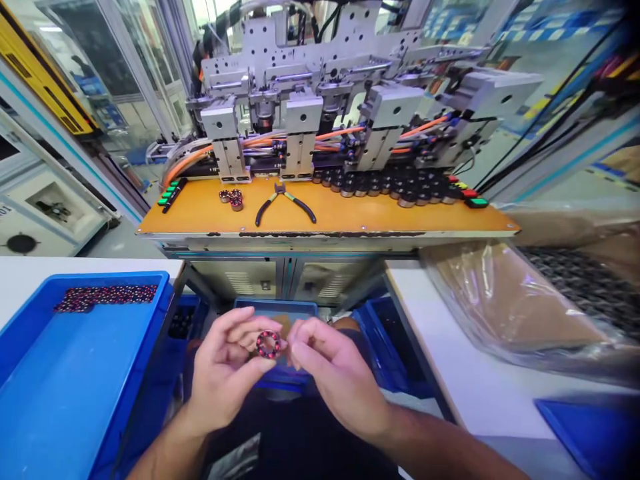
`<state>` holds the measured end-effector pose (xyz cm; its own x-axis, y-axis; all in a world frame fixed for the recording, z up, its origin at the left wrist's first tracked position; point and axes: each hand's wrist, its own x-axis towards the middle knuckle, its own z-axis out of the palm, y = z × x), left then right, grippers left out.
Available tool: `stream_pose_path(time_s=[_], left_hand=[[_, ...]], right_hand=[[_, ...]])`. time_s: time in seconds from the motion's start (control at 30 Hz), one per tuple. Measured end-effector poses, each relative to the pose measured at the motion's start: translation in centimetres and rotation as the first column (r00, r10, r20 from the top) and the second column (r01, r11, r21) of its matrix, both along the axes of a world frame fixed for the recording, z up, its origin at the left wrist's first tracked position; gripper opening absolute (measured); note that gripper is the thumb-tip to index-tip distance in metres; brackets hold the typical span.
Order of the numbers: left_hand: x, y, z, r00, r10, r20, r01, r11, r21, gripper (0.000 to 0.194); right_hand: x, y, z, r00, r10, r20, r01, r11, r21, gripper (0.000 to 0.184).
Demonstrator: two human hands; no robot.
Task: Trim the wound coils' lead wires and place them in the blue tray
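Observation:
In my left hand (227, 367) is a small ring-shaped part (269, 356) with red and black segments around its open centre. Thumb and fingers pinch it by the edge, its face turned up toward me. My right hand (333, 367) is close beside the ring, thumb and fingers curled together; whatever they may hold is hidden. Beyond, on the orange bench top (340, 213), lie cutting pliers (281, 193) with black and green handles, jaws away from me. Left of the pliers sits a little group of similar rings (236, 202).
A machine with several metal blocks (303, 115) rises behind the bench. Dark round parts (407, 193) stand in rows at its right. A blue tray (55, 380) at left holds packed rings (107, 297). At right, a plastic-lined carton (510, 300) contains dark parts (585, 287).

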<state>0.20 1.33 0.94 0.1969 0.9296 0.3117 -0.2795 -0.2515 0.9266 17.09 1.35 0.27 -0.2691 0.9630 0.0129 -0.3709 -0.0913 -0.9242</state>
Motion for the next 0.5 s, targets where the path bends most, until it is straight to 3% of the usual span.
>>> stream_pose_path(time_s=[0.1,0.3,0.5], left_hand=[[-0.5,0.1,0.1,0.998,-0.057,0.032,0.059,0.994,-0.087,0.039],[-1.1,-0.1,0.2,0.992,-0.070,-0.108,0.061,0.994,-0.086,0.033],[-1.1,-0.2,-0.6,0.992,-0.062,-0.108,0.046,0.989,-0.143,0.035]], right_hand=[[0.8,0.2,0.4,0.993,0.042,0.111,-0.043,0.999,0.005,0.029],[1.2,1.9,3.5,0.939,0.144,0.314,-0.155,0.988,0.013,0.025],[0.5,1.8,3.3,0.887,0.206,0.414,-0.209,0.977,-0.037,0.023]])
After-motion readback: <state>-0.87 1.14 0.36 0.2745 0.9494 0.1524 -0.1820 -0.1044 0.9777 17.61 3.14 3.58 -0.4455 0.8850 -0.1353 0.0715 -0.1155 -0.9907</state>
